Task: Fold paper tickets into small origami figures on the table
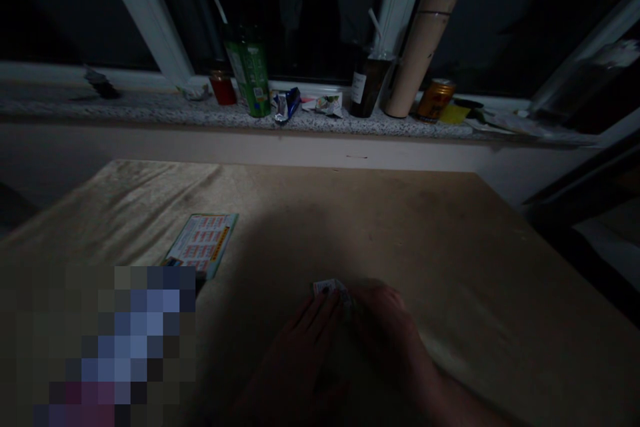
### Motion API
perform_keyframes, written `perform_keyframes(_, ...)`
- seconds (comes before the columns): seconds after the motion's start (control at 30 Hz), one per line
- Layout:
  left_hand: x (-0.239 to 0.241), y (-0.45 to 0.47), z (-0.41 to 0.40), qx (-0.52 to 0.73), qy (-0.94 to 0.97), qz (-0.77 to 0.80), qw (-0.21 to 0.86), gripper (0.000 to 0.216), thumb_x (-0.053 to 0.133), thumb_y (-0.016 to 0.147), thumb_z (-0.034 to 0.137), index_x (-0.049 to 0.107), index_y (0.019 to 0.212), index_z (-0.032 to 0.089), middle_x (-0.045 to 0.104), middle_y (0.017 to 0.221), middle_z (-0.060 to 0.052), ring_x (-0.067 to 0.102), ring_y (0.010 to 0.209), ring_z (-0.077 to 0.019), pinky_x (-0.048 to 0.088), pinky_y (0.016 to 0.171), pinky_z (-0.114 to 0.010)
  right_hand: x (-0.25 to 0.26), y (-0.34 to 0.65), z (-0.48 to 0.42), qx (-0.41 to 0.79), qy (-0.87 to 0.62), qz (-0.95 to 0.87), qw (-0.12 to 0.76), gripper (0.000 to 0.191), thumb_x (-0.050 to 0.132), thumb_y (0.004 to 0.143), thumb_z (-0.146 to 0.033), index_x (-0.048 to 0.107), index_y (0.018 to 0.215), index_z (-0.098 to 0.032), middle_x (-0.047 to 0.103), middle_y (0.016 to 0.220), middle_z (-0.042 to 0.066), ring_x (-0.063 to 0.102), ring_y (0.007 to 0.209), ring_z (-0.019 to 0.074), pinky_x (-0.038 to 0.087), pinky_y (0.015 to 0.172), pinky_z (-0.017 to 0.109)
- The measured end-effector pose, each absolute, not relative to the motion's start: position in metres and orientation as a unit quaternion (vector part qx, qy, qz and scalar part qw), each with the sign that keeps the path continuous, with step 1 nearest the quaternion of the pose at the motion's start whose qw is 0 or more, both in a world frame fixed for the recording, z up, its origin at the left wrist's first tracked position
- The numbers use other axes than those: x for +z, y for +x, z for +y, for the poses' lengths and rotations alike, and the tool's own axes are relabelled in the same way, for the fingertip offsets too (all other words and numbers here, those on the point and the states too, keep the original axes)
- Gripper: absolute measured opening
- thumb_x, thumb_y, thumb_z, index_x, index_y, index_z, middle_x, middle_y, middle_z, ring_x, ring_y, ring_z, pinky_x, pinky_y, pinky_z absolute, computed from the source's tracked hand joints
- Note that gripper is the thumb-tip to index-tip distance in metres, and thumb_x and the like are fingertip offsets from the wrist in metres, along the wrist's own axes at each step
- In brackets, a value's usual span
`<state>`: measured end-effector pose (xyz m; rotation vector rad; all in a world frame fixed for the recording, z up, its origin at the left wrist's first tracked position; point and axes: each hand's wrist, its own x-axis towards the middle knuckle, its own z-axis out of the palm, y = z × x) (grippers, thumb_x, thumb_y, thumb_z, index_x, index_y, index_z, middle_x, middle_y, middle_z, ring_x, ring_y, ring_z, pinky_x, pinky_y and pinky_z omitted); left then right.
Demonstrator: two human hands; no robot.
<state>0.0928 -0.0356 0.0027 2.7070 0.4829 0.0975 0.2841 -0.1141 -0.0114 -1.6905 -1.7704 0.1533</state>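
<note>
Fingertips (321, 309) of the left hand (304, 341) and right hand (387, 325) meet on a small card (330, 287), pinching it from either side; it juts forward beyond both palms.

Very dim, grainy view (pixelated block lower left), edges bowed

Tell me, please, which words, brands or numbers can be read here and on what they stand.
None can be read.
Flat box on the table: red print, too small.
Green bottle label: blurred.
Dark bottle label: blurred.
Gold can: too dark.
Small card: too dark.
</note>
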Motion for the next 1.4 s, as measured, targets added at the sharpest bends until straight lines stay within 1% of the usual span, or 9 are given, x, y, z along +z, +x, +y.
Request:
perform_keyframes(0.17,-0.001,0.092,-0.035,0.039,0.964,0.17,0.198,0.083,0.055,0.083,0.039,0.01,0.147,0.012,0.012,0.153,-0.011,0.013,0.138,-0.0284,0.021,0.111,-0.045,-0.012,0.278,-0.117,0.104,-0.621,-0.694,0.35,0.032,0.048,0.089,-0.02,0.051,0.121,-0.022,0.065,0.107,0.007,0.061,0.095,0.0207,0.053,0.083,0.035)
perform_keyframes(0.33,-0.005,0.09,-0.036,0.052,0.962,0.172,0.206,0.086,0.055,0.083,0.038,0.004,0.147,0.015,0.005,0.154,-0.01,0.01,0.139,-0.0289,0.023,0.11,-0.046,-0.009,0.283,-0.115,0.11,-0.568,-0.734,0.354,0.04,0.047,0.092,-0.021,0.043,0.131,-0.024,0.059,0.121,0.009,0.056,0.111,0.02,0.051,0.089,0.035)
perform_keyframes(0.47,-0.009,0.09,-0.037,0.068,0.966,0.183,0.167,0.082,0.058,0.08,0.042,0.018,0.146,0.013,0.002,0.154,-0.011,0.006,0.138,-0.0338,0.019,0.111,-0.05,-0.007,0.29,-0.111,0.088,-0.524,-0.795,0.293,0.049,0.049,0.091,-0.02,0.036,0.138,-0.027,0.045,0.139,0.008,0.039,0.129,0.0237,0.037,0.103,0.047)
perform_keyframes(0.57,-0.009,0.088,-0.035,0.079,0.971,0.174,0.144,0.077,0.053,0.084,0.048,0.02,0.145,0.014,0.005,0.153,-0.013,0.008,0.138,-0.0342,0.018,0.11,-0.052,-0.005,0.292,-0.109,0.094,-0.513,-0.837,0.167,0.061,0.052,0.089,-0.021,0.024,0.144,-0.024,0.024,0.151,0.008,0.022,0.137,0.026,0.023,0.109,0.054)
perform_keyframes(0.67,-0.004,0.085,-0.03,0.072,0.968,0.181,0.161,0.079,0.049,0.088,0.049,0.01,0.147,0.013,0.015,0.152,-0.013,0.018,0.138,-0.0291,0.024,0.11,-0.046,-0.001,0.291,-0.109,0.117,-0.52,-0.84,0.106,0.072,0.054,0.087,-0.024,0.012,0.146,-0.024,0.011,0.153,0.007,0.015,0.139,0.0235,0.019,0.112,0.049)
perform_keyframes(0.77,0.001,0.082,-0.023,0.062,0.963,0.195,0.174,0.074,0.047,0.091,0.046,0.01,0.147,0.015,0.021,0.151,-0.01,0.023,0.136,-0.0238,0.028,0.11,-0.041,0.006,0.29,-0.109,0.14,-0.531,-0.831,0.094,0.074,0.05,0.088,-0.022,0.004,0.147,-0.019,0.01,0.153,0.006,0.014,0.139,0.0191,0.017,0.114,0.041)
perform_keyframes(0.97,0.004,0.084,-0.014,0.054,0.967,0.198,0.149,0.054,0.043,0.094,0.031,0.026,0.143,0.021,0.026,0.151,-0.002,0.022,0.137,-0.0199,0.023,0.112,-0.038,0.014,0.292,-0.107,0.154,-0.519,-0.837,0.084,0.073,0.049,0.088,-0.027,0.007,0.147,-0.021,0.015,0.153,0.005,0.017,0.139,0.021,0.013,0.113,0.044)
perform_keyframes(1.2,0.004,0.081,-0.013,0.057,0.962,0.206,0.172,0.06,0.046,0.093,0.032,0.02,0.145,0.016,0.027,0.15,-0.006,0.026,0.136,-0.0198,0.027,0.111,-0.038,0.014,0.292,-0.1,0.164,-0.52,-0.836,0.056,0.081,0.052,0.086,-0.045,0.004,0.147,-0.023,0.008,0.154,0.006,0.014,0.139,0.0247,0.013,0.112,0.047)
perform_keyframes(1.4,0.001,0.083,-0.011,0.069,0.961,0.212,0.163,0.051,0.042,0.094,0.029,0.029,0.142,0.017,0.033,0.147,-0.007,0.031,0.133,-0.0198,0.03,0.109,-0.039,0.013,0.291,-0.103,0.172,-0.529,-0.828,0.07,0.081,0.05,0.087,-0.046,0.003,0.147,-0.02,0.005,0.154,0.006,0.008,0.14,0.0236,0.003,0.114,0.044)
